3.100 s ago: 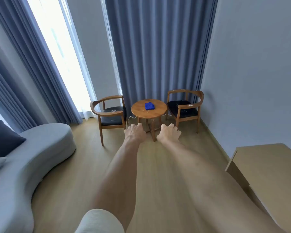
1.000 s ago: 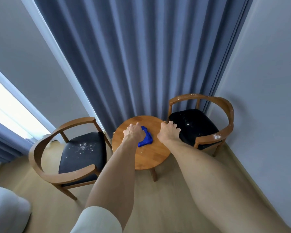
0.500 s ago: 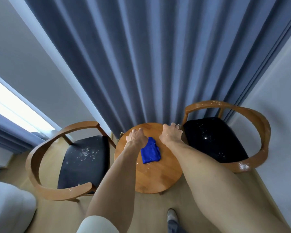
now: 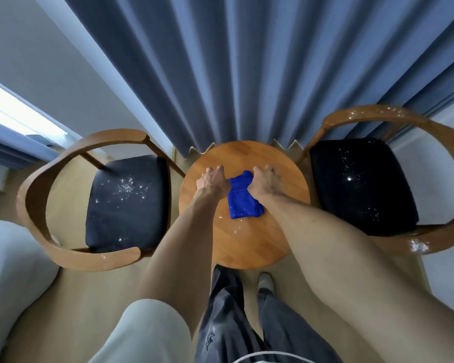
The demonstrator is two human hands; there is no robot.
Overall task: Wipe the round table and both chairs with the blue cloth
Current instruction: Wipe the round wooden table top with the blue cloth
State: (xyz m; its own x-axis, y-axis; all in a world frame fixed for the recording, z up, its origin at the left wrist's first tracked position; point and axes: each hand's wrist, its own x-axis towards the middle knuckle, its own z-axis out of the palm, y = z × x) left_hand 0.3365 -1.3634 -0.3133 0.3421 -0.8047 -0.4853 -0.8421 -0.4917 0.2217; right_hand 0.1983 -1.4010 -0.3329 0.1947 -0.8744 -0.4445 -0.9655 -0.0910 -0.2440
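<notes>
- The blue cloth (image 4: 243,199) is lying folded on the round table (image 4: 249,242), slightly behind the table's middle; its far edge is being reached by both hands.
- The left hand (image 4: 212,180) is being held at the cloth's far-left corner, fingers pointing away and down; whether the cloth is actually being pinched cannot be told, as the fingertips are hidden.
- The right hand (image 4: 266,180) is being held at the cloth's far-right corner; the cloth is bunching beside it, yet a firm grip cannot be confirmed either.
- Small bright specks and droplets are being seen on the tabletop near the cloth, so the table is being judged as not yet wiped.
- White crumbs are lying scattered on the dark seat of the left chair (image 4: 126,203); no wiping is being shown there.
- Similar specks are lying on the seat of the right chair (image 4: 359,184), and a white patch is showing on its near armrest (image 4: 418,246).
- Progress is being judged as the very start: the cloth is only being taken up, and the table and both chairs are all being left to do.
- A blue curtain (image 4: 220,74) is hanging directly behind the table.
</notes>
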